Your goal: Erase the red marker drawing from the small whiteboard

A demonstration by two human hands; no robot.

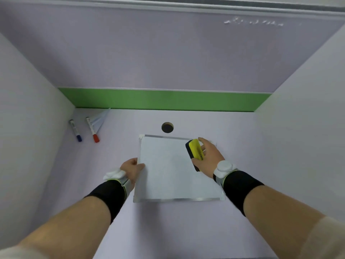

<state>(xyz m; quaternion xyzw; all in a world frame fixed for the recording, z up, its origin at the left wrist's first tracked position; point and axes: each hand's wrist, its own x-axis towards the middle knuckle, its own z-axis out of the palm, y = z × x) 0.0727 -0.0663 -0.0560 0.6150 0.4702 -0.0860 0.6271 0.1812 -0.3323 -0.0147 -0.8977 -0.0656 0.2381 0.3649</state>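
The small whiteboard [168, 174] with a thin metal frame lies flat on the desk in the middle of the head view. Its surface looks plain white; I see no red marks on it. My left hand [131, 170] grips the board's left edge, thumb on top. My right hand [210, 156] holds a yellow and black eraser [195, 152] over the board's upper right part. Whether the eraser's pad touches the board, I cannot tell.
A blue-capped marker [75, 130] and a red-capped marker [92, 129] lie at the back left, beside a folded paper plane [100, 119]. A round cable hole [167, 127] sits just behind the board. White side walls and a green strip [168, 100] enclose the desk.
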